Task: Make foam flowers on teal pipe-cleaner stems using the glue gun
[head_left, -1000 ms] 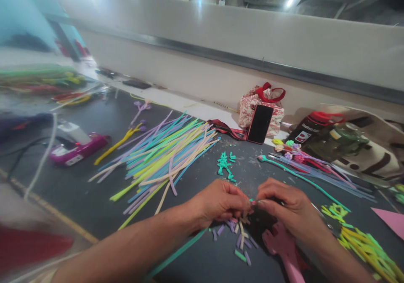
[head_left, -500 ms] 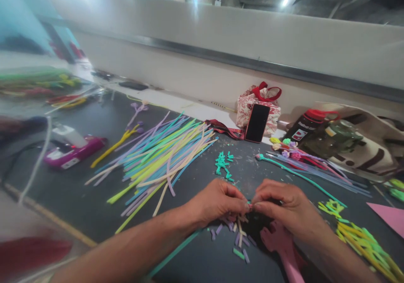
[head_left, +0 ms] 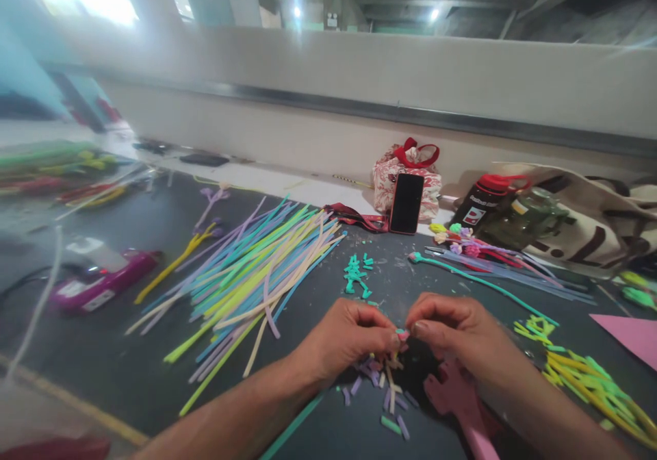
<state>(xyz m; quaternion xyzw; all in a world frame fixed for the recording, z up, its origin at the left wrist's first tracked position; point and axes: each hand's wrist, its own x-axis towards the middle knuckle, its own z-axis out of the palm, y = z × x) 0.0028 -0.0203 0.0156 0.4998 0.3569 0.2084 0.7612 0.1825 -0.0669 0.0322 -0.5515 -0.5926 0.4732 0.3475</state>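
My left hand [head_left: 362, 330] pinches a small pink-and-teal pipe-cleaner piece [head_left: 402, 337] between thumb and forefinger. At its right edge are the closed fingertips of my right hand [head_left: 446, 326]; how firmly they grip it is hard to see. Short cut bits of pipe cleaner [head_left: 390, 391], purple, cream and green, lie beneath my hands. A teal pipe cleaner [head_left: 293, 424] slants under my left forearm. Below my right hand is a pink tool [head_left: 459, 405], partly hidden by the wrist. Beyond my hands sits a little heap of teal cut pieces [head_left: 356, 278].
A broad bundle of pastel pipe cleaners [head_left: 246, 275] covers the left-centre. Farther left is a purple corded device [head_left: 105, 282]. A phone [head_left: 406, 203] leans on a patterned bag [head_left: 382, 179]; a black bottle [head_left: 477, 203] stands right. Yellow-green pipe cleaners [head_left: 595, 385] lie at the right.
The fingertips of my right hand have shifted slightly off the small piece, so more of its pink and teal shows. The view has tilted up a little and turned right.
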